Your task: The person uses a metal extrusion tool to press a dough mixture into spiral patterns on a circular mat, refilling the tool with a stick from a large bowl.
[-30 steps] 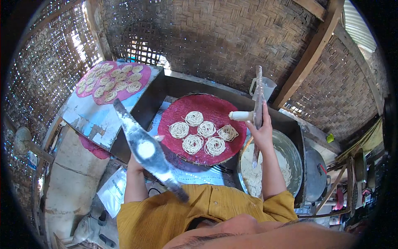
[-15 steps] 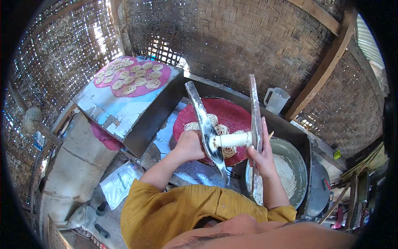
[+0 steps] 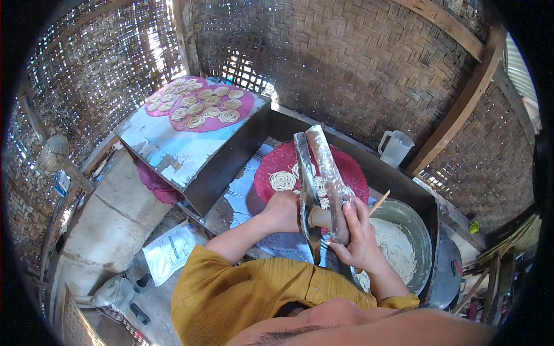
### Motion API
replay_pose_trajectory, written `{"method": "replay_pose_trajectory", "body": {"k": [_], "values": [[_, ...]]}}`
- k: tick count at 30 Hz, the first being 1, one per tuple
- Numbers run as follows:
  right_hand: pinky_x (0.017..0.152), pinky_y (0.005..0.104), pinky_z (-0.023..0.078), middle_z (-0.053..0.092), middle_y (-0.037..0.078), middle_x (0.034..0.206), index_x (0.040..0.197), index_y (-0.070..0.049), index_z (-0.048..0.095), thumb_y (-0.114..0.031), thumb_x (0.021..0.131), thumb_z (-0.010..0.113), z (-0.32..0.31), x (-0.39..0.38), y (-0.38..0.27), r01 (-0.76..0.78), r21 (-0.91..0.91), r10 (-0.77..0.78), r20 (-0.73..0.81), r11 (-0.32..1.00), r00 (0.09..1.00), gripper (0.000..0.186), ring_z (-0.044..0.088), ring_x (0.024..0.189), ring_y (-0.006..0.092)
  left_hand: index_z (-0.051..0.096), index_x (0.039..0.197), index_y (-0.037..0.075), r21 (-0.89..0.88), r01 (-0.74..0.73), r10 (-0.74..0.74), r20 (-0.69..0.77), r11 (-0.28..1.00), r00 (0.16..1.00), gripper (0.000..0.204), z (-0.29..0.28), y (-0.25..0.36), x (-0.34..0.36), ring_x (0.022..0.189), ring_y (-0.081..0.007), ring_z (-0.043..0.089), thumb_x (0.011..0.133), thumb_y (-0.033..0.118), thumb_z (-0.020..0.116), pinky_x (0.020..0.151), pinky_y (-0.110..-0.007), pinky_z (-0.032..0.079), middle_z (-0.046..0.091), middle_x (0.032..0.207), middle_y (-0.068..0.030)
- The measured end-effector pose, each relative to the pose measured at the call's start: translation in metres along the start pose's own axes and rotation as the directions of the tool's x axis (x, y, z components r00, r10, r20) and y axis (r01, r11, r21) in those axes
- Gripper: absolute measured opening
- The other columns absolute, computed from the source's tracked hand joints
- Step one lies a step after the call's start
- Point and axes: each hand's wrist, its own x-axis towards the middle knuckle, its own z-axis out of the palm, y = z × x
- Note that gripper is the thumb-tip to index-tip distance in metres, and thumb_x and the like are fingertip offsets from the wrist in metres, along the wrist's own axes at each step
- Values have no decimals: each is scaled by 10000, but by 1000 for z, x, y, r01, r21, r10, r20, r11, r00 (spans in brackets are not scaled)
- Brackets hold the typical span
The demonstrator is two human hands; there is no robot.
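Observation:
My left hand [image 3: 278, 213] grips the dark metal bar [image 3: 303, 167] of a two-handled press, its fingers mostly hidden behind it. My right hand [image 3: 355, 236] is wrapped round the other, flour-dusted bar [image 3: 324, 155], with a short pale cylinder [image 3: 320, 218] between the two bars. Beneath the press lies a round magenta tray [image 3: 346, 167] bearing coiled noodle nests [image 3: 282, 181], partly covered by the press. A metal basin [image 3: 420, 228] of white dough [image 3: 392, 248] stands by my right hand, a stick [image 3: 379, 202] poking out at its rim.
A board [image 3: 150, 150] on the left carries pink sheets with several noodle nests. A plastic jug [image 3: 396, 148] stands at the back right, a grey lidded pot [image 3: 447, 271] at the far right. A white sack [image 3: 167, 254] lies below left. Woven walls [image 3: 346, 63] enclose the space.
The two press pieces, held apart a second ago, have come together over the tray, the cylinder now mostly inside. Both hands moved toward each other, and the view shifted slightly.

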Motion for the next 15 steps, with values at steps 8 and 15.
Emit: {"method": "replay_pose_trajectory", "body": {"k": [8,15], "values": [[793,423,440,253,248,1266,1331,-82,195,-230,661,685,25,2,15,-47,52,46,34,998,998,843,421,1079,402,621,794,80,-80,153,-154,-12,985,988,344,9,-4,-7,624,-298,594,558,323,679,550,-382,472,602,690,-133],[787,329,437,443,151,1229,1322,-87,287,-376,715,627,20,20,148,-553,380,598,1,741,802,753,513,1019,201,555,1009,41,-485,254,-365,-148,837,919,538,-14,-53,-52,878,-181,568,557,257,753,766,-319,452,602,968,-88]]}}
